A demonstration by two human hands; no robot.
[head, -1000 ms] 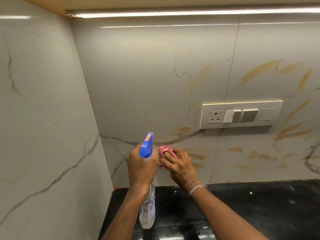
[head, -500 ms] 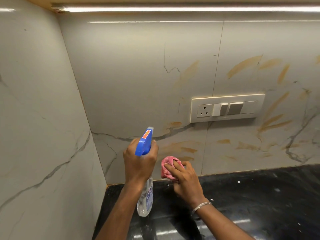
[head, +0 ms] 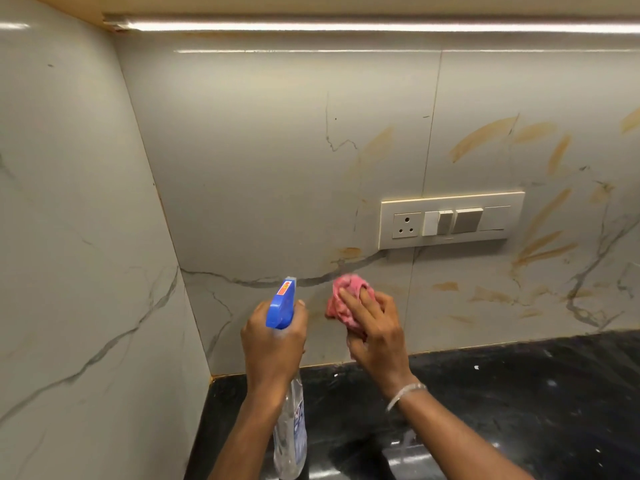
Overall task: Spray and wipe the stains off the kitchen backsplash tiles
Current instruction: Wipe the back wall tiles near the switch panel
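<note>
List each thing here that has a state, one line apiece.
Clear plastic spray bottle with blue trigger head, upright, gripped by the left hand, nozzle toward the wall.
Crumpled pink cloth, held against the tile by the right hand.
Grey marbled backsplash tiles, streaked with orange-brown stains, mostly right of the cloth.
Under-cabinet strip light, lit.
Cream switch-and-socket panel, nothing plugged in.
Black stone countertop, flecked with white specks.
</note>
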